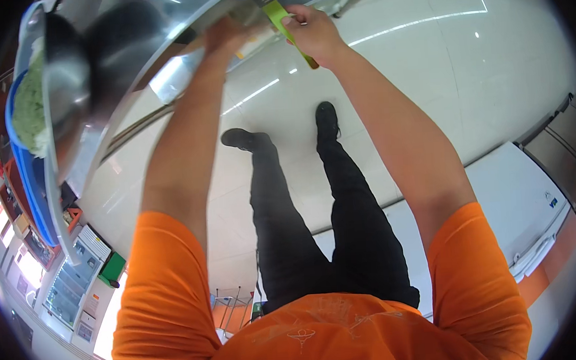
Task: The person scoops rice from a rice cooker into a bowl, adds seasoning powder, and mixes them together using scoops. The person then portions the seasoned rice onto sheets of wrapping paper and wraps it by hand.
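My right hand is closed around the lime-green handle of a kitchen tool. The tool's dark, slotted end points up towards a metal work surface at the top of the picture; its exact kind I cannot tell. My left hand reaches to the edge of the metal surface, to the left of the tool. It is blurred, so whether it holds anything cannot be seen. Left of it, large rounded metal bowls or pans appear blurred. A blue container with a pale green, leafy-looking mass stands at the far left.
A white chest freezer is behind me at the right. Pale glossy floor tiles lie under my feet. A glass-fronted cabinet, a green box and a metal rack stand at the lower left.
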